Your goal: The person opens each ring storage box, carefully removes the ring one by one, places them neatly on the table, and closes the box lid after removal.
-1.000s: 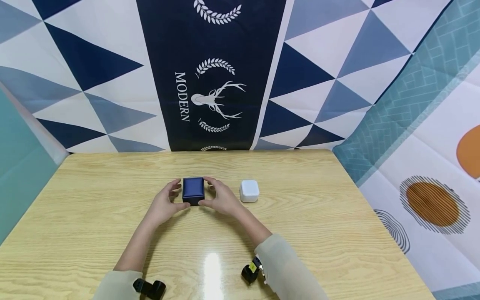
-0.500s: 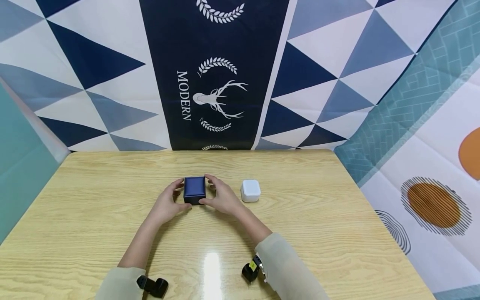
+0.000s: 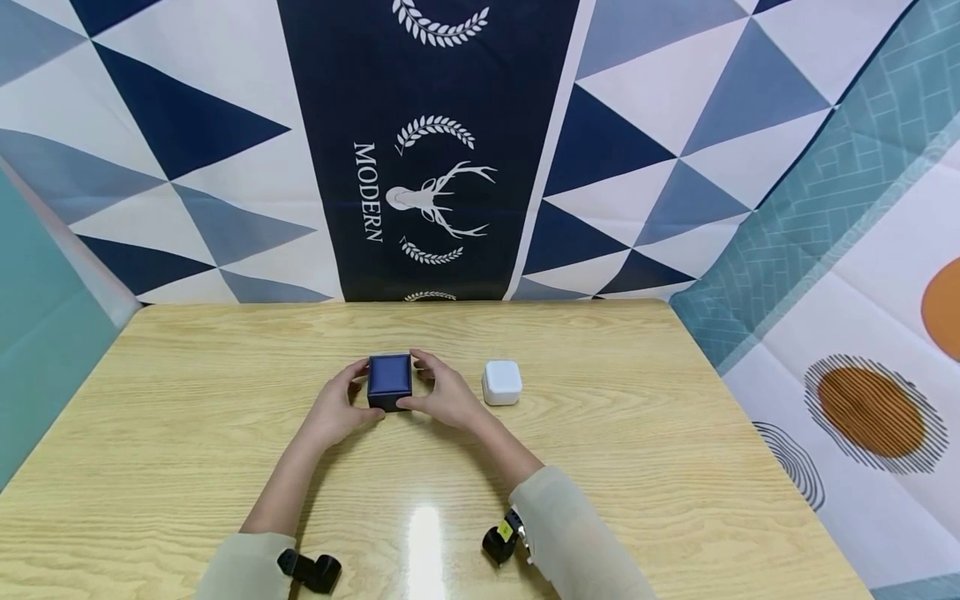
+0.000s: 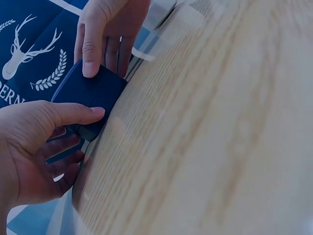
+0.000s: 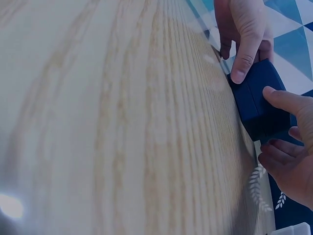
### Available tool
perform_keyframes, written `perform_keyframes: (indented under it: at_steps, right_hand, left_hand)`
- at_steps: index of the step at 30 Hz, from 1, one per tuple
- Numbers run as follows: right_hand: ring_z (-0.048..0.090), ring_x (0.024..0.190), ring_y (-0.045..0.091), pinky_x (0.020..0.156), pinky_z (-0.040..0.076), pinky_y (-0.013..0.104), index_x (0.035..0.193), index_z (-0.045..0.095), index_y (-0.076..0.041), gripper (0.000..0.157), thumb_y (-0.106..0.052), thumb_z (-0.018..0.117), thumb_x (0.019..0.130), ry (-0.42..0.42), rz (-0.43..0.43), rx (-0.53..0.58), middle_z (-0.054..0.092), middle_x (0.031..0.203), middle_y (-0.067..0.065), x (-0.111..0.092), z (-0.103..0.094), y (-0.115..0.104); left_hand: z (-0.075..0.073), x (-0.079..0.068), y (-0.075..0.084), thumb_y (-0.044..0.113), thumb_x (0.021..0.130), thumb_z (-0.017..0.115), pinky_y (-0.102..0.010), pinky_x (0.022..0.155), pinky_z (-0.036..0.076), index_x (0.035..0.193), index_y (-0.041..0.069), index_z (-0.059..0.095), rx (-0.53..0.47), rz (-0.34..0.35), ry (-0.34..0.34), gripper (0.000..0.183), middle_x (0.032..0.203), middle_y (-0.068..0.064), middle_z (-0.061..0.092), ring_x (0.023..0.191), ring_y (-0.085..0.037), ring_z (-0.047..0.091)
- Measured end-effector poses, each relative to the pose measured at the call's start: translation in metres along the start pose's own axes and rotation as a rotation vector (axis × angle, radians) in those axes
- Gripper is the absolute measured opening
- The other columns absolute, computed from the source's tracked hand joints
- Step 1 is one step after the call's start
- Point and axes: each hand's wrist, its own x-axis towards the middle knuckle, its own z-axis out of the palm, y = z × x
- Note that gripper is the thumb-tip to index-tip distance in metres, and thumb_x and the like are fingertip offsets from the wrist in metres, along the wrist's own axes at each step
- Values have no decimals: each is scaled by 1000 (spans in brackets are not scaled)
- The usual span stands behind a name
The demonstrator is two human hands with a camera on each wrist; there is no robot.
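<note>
A dark blue, square jewellery box (image 3: 389, 377) with its lid down rests on the wooden table. From its left side my left hand (image 3: 335, 407) grips it, the thumb on the front of the lower part. My right hand (image 3: 446, 395) holds the right side. In the right wrist view, the right thumb (image 5: 281, 99) presses the lid's front above the seam of the box (image 5: 254, 98), while the left thumb (image 5: 240, 72) lies below that seam. Fingers of both hands reach around behind, where their tips are partly hidden. A white rounded cube (image 3: 502, 383) stands right of the right hand.
The light wooden table (image 3: 637, 467) ends at a patterned wall cloth (image 3: 442, 150) behind the box. Bare tabletop lies in front of the hands and to both sides. Each sleeve carries a black wrist camera, such as the left one (image 3: 309, 571).
My left hand has moved slightly right, its fingers closer against the box. The right hand keeps its hold. Box and white cube look unmoved apart from a small shift of the view.
</note>
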Motion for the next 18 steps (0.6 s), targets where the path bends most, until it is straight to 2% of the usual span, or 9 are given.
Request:
perform_keyframes:
  at_steps: [3,10,18]
  right_hand:
    - [50,124,25,102,40,40,145,35,-17,81,-25,78,77,-3,0,8,49,137,12,0,0,0]
    - [47,128,26,104,39,39,146,33,-16,83,-24,77,77,-1,-12,33,47,140,13,1,3,0]
    - [46,130,26,105,38,39,146,33,-16,83,-22,78,77,-5,-16,59,45,142,13,2,5,2]
  left_hand:
    - [0,1,0,5,75,76,-50,106,34,145,-3,26,13,13,-10,87,142,-28,37,129,-45,38]
    - [0,1,-1,11,75,77,-51,104,36,146,0,25,67,-24,0,90,144,-26,37,129,-45,38]
    - [2,3,-2,13,75,77,-51,104,35,146,-1,24,87,-29,-2,89,143,-26,38,129,-44,37]
